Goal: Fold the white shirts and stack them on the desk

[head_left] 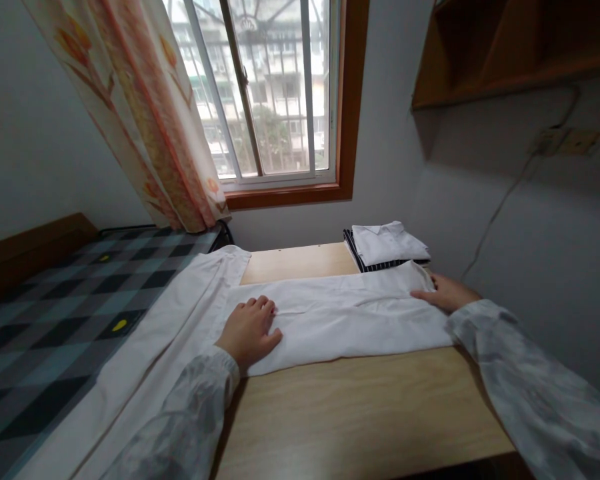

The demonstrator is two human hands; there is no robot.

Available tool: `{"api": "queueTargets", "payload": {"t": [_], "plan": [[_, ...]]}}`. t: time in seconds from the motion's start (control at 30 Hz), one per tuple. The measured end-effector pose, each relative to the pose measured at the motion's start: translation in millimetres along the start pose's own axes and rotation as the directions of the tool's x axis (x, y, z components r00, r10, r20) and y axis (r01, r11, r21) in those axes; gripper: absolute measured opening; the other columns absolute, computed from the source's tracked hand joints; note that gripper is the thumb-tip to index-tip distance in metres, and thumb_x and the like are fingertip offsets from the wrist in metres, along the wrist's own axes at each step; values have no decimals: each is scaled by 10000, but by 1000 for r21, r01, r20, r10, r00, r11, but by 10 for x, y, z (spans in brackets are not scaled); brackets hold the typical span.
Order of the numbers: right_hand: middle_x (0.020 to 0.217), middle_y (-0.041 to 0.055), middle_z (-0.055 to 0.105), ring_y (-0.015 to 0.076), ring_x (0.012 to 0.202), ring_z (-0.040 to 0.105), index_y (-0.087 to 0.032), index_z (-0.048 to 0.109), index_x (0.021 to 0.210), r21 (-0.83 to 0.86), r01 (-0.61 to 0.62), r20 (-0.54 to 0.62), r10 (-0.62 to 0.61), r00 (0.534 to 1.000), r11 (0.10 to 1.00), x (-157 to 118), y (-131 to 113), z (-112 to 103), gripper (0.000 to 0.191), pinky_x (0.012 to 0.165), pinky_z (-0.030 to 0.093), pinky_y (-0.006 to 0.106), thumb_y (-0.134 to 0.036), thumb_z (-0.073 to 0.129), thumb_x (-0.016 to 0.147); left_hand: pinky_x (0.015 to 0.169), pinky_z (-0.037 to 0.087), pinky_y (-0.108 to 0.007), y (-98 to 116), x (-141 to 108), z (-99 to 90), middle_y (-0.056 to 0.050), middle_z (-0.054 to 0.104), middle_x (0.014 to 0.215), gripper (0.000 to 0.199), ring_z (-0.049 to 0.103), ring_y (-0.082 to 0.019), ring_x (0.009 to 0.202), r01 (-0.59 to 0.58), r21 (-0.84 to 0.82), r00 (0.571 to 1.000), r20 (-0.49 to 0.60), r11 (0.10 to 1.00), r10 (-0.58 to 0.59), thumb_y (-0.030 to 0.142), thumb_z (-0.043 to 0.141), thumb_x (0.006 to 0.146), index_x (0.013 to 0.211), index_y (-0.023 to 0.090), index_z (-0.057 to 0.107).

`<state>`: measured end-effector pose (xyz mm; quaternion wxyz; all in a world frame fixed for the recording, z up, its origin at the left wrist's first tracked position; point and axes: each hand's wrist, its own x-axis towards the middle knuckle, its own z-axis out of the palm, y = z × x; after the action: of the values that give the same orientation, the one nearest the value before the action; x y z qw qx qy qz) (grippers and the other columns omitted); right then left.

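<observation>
A white garment (pixel 340 313) lies spread flat across the wooden table (pixel 360 413), with light creases. Another long stretch of the same white cloth runs down the left side, over the table's edge and the bed. My left hand (pixel 250 330) rests palm down on the garment's left part, thumb apart from the fingers. At its right end, my right hand (pixel 445 293) pinches the cloth edge, thumb on top and the other fingers mostly hidden. Whether the garment is a shirt or trousers I cannot tell.
A folded white shirt (pixel 390 243) sits on a dark striped folded cloth (pixel 354 250) at the table's back right. To the left stands a bed with a checked cover (pixel 45 333). A floral curtain (pixel 150 120) hangs by the window, and a wooden shelf (pixel 505 60) juts out upper right.
</observation>
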<state>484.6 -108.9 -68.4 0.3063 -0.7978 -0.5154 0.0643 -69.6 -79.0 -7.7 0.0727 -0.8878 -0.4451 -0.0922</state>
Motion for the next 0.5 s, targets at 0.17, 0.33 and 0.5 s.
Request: {"api": "queueTargets", "payload": {"t": [0.17, 0.33, 0.5], "plan": [[1391, 296, 702, 451, 1297, 647, -76, 691, 1373, -420, 115, -138, -189, 972, 900, -42, -241, -101, 480, 1116, 470, 612, -300, 587, 961, 1160, 489, -528, -79, 103, 170, -156, 683, 1453, 400, 650, -350, 1297, -27, -58, 998, -64, 998, 23, 292, 644, 890, 1281, 227, 689], [1650, 188, 566, 360, 1516, 526, -128, 597, 1548, -327, 565, 17, -593, 805, 757, -144, -375, 284, 557, 1282, 382, 530, -356, 465, 1057, 1332, 351, -540, -190, 115, 482, -150, 473, 1736, 595, 480, -301, 1578, -39, -149, 999, 19, 988, 42, 289, 440, 1043, 1621, 171, 516], [1669, 214, 542, 362, 1551, 516, -69, 549, 1602, -298, 478, 140, -458, 878, 826, -114, -177, 607, 658, 1294, 407, 522, -440, 394, 1081, 1352, 316, -565, -249, 79, 595, -114, 414, 1778, 626, 417, -288, 1631, 2, -158, 999, 35, 988, 4, 339, 433, 1065, 1678, 217, 469]]}}
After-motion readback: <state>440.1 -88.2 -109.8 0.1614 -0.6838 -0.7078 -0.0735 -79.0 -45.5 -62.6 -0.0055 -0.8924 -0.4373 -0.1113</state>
